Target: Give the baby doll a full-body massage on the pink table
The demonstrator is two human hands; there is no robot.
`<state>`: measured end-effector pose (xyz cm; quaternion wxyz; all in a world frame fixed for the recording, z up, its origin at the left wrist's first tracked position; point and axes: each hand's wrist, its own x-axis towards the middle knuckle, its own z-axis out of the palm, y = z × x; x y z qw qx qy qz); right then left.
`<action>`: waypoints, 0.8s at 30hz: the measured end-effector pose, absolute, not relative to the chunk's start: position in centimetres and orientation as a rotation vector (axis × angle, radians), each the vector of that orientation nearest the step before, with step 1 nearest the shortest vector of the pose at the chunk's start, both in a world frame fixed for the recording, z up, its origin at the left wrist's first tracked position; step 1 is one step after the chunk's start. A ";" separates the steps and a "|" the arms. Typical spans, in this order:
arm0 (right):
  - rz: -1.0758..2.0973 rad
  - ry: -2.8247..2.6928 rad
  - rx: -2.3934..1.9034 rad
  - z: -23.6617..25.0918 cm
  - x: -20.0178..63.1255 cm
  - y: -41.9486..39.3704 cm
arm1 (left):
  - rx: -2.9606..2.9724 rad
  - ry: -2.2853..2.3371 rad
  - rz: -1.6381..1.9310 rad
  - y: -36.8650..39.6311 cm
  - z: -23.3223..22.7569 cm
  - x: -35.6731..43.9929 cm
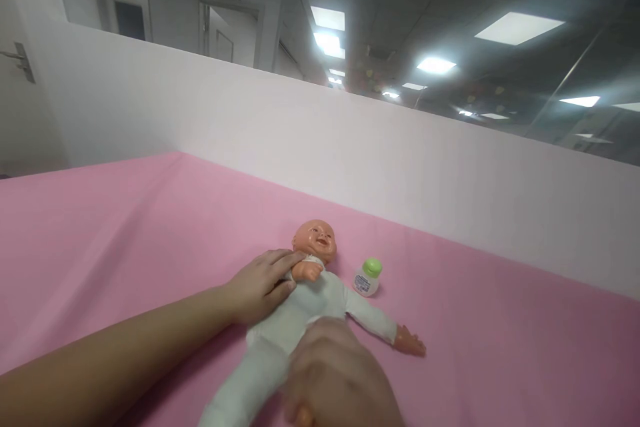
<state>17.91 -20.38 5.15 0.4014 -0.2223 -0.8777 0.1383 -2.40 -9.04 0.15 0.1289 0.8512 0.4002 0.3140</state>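
A baby doll in a white suit lies on its back on the pink cloth, head toward the far wall. My left hand lies on the doll's shoulder and upper arm, fingers curled over it. My right hand is close to the camera and blurred; it covers the doll's lower body and seems closed around one of its legs. The doll's other arm stretches out to the right with its hand bare. A small white bottle with a green cap stands just right of the doll's head.
A white partition wall runs along the far edge of the pink cloth. Behind it are glass, ceiling lights and doors. Pink cloth stretches to the left and right of the doll.
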 end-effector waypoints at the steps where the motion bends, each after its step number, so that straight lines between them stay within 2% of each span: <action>1: 0.332 -2.160 -0.590 5.0 18.1 -19.8 | 2.490 1.149 0.884 -9.0 0.2 -2.4; 9: 0.201 -2.178 -0.954 2.9 19.6 -15.7 | 2.414 1.205 0.770 -8.7 0.1 -2.8; 16: 0.144 -2.251 -0.913 1.9 19.5 -15.4 | 2.375 1.241 0.757 -8.8 0.1 -2.5; 24: 0.234 -2.193 -0.961 2.2 20.1 -14.8 | 2.334 1.222 0.821 -8.6 -0.1 -2.4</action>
